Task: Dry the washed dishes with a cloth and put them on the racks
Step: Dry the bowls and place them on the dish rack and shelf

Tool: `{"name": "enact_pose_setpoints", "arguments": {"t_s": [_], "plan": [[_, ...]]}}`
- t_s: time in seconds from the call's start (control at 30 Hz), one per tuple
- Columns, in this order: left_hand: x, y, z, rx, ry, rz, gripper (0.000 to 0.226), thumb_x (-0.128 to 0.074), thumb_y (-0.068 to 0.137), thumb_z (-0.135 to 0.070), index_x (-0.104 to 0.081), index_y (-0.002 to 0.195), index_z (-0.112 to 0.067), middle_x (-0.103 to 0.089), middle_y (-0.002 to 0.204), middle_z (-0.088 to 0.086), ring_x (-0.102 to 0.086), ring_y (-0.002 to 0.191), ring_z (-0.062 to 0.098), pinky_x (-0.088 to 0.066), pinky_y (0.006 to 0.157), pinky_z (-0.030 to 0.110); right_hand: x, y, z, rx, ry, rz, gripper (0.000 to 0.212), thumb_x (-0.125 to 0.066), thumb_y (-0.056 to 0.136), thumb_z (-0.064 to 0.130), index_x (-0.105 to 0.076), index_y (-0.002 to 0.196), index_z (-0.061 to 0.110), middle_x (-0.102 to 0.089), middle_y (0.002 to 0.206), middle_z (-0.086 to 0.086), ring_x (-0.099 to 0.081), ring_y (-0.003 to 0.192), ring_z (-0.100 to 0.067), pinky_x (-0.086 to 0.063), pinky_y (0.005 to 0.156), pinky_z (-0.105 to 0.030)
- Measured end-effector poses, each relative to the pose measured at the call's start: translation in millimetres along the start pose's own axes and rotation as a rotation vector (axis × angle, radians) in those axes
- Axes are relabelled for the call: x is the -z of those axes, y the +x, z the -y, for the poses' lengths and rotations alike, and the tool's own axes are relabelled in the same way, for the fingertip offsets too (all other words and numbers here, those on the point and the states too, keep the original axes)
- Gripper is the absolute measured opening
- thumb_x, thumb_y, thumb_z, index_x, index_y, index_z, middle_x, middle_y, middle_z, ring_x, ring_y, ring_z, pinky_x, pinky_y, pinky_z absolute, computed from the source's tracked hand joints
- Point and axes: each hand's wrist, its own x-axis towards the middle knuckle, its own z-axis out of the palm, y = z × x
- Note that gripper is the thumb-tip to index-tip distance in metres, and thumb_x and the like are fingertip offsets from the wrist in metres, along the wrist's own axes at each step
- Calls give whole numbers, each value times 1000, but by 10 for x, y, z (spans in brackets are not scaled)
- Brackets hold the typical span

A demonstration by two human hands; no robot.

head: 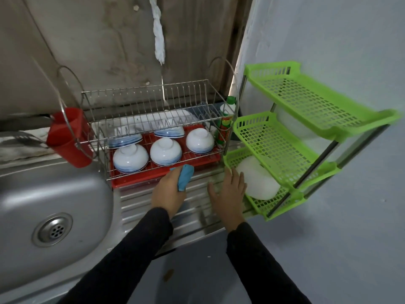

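Note:
My left hand (pixel 168 191) grips a blue cloth (pixel 185 177) just in front of the steel dish rack (pixel 153 102). On the rack's lower tier, over a red tray (pixel 131 183), several white bowls (pixel 130 157) with blue bands sit upside down. My right hand (pixel 229 191) hovers with spread fingers over the draining board, holding nothing, beside a white plate (pixel 259 183) lying on the bottom shelf of the green plastic rack (pixel 285 150).
A steel sink (pixel 52 200) with a drain lies at the left. A red cutlery cup (pixel 70 137) hangs on the steel rack's left end. A green-capped detergent bottle (pixel 226 119) stands between the two racks. The ribbed draining board (pixel 192 207) lies under my hands.

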Motion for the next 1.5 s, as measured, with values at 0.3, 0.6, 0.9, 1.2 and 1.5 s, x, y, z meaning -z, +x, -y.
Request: {"name": "enact_pose_setpoints", "arguments": {"t_s": [0.3, 0.6, 0.9, 1.2, 1.5], "plan": [[858, -605, 585, 118, 25, -144, 67, -64, 83, 2, -44, 145, -13, -48, 145, 9, -50, 125, 28, -41, 103, 34, -471, -550, 911, 220, 66, 144, 79, -32, 89, 56, -40, 152, 10, -41, 155, -17, -28, 147, -42, -22, 120, -58], [1977, -1623, 1475, 291, 76, -349, 49, -59, 84, -4, -54, 131, -15, -67, 109, 10, -63, 94, 32, -53, 77, 40, -1092, -1467, 2092, 530, 50, 345, 62, -45, 103, 47, -32, 156, 17, -30, 162, -2, -14, 153, -26, -12, 125, -47], [3085, -2767, 2287, 474, 93, -551, 50, -58, 81, -2, -57, 129, -14, -67, 115, 10, -63, 99, 32, -48, 80, 33, -1750, -2554, 3339, 770, 105, 505, 59, -44, 104, 44, -32, 155, 16, -31, 161, -2, -16, 152, -25, -11, 125, -39], [3893, -3701, 2936, 625, 155, -743, 49, -57, 81, 1, -56, 127, -16, -67, 114, 8, -63, 98, 30, -47, 75, 34, -2329, -3463, 4327, 977, 171, 613, 58, -48, 102, 39, -41, 151, 10, -44, 153, -7, -26, 149, -30, -20, 123, -42], [4508, -4284, 3701, 839, 153, -939, 48, -54, 78, 7, -57, 121, -14, -66, 106, 7, -61, 94, 29, -39, 72, 30, -2994, -3952, 5222, 1113, 177, 741, 56, -49, 104, 36, -38, 153, 11, -41, 157, -8, -20, 152, -29, -15, 123, -39]]}}
